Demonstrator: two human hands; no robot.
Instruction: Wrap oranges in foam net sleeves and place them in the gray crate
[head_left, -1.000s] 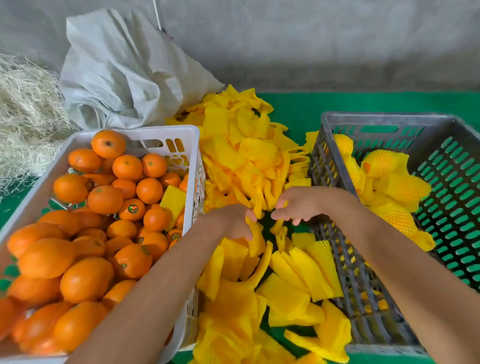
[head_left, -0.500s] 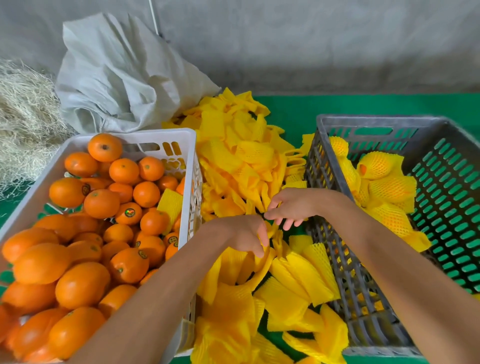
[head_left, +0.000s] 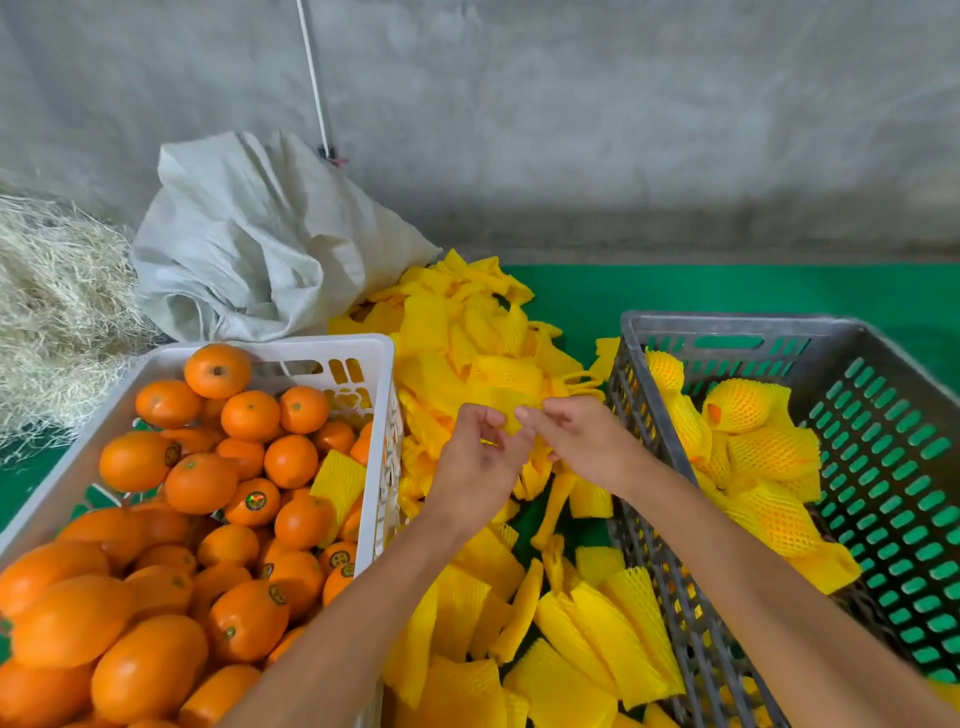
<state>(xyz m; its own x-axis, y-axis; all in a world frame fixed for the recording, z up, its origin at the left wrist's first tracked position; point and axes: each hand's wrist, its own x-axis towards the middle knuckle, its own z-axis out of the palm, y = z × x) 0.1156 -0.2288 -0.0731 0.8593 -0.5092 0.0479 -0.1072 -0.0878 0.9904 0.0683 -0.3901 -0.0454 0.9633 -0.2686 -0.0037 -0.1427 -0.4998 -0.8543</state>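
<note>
A white crate (head_left: 270, 353) at the left is heaped with bare oranges (head_left: 200, 480). Between it and the gray crate (head_left: 727, 327) on the right lies a pile of yellow foam net sleeves (head_left: 467, 338). Several wrapped oranges (head_left: 743, 405) lie in the gray crate. My left hand (head_left: 475, 467) and my right hand (head_left: 582, 441) meet over the pile, and both pinch one yellow sleeve (head_left: 511, 426) between their fingertips. No orange is in either hand.
A crumpled white woven sack (head_left: 260, 239) leans on the concrete wall behind the white crate. Pale straw (head_left: 52, 312) is piled at the far left. A green mat (head_left: 727, 291) covers the surface. One loose sleeve (head_left: 337, 478) lies among the oranges.
Both hands rose from the low part of the pile, lifting a sleeve up between them. The camera view tilted upward, showing more wall.
</note>
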